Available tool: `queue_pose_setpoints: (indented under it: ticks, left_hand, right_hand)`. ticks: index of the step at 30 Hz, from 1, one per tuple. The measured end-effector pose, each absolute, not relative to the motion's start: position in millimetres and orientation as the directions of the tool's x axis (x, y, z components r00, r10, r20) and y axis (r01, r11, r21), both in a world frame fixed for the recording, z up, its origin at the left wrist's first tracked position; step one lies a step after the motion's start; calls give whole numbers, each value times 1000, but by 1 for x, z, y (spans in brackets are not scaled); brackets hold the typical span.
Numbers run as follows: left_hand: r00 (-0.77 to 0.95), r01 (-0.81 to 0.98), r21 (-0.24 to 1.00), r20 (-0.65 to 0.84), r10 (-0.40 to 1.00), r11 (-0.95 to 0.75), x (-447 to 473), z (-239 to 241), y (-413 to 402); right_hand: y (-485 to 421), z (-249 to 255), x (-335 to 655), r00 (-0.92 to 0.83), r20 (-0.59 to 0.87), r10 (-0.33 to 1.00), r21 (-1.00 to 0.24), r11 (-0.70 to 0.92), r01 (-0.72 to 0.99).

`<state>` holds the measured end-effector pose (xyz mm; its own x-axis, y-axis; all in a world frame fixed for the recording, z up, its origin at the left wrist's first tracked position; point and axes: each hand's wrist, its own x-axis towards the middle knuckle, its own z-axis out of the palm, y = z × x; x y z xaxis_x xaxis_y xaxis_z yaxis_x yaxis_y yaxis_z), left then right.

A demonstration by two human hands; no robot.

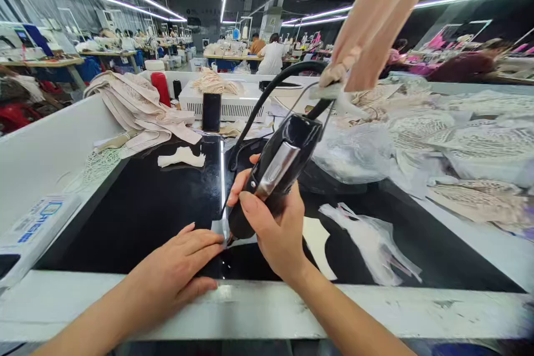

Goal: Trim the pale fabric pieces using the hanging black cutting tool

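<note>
My right hand (273, 228) is wrapped round a black corded hand tool (277, 169) with a silver plate on its side. The tool's tip points down at the glossy black worktop (137, 217), near a thin bright strip running along the surface. My left hand (175, 270) lies flat with fingers stretched out, pressing on the worktop right beside the tool's tip. What lies under the fingertips is too small to make out. The tool's black cord (267, 94) loops up and back behind it.
A white fabric scrap (181, 157) lies further back, and clear plastic bags (371, 242) at right. Piles of beige lace pieces (137, 105) and bagged lace (471, 144) flank the worktop. A phone (211, 112) stands against a white box (233, 101). Beige cloth (384, 16) hangs overhead. People work at distant tables.
</note>
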<state>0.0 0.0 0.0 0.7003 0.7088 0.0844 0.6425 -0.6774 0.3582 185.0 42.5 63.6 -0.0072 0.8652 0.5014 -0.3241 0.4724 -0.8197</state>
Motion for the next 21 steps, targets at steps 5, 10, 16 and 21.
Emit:
queue_pose_setpoints:
  ticks: [5,10,16,21]
  left_hand:
    - [696,626,373,130,706,-685,-1,1,0]
    - [698,633,354,123,706,-688,-1,-1,-1]
    - [695,636,377,98,712,-673,-5,3,3]
    - [673,628,439,108,732,-643,-7,7,20]
  right_hand:
    - [42,63,186,-18,518,855,-812,485,-324]
    - [39,64,185,-7,511,859,-832,493,-256]
    - [43,65,189,-2,515,857,-836,502,-221]
    - [50,65,193,50,516,855,-830,513,-218]
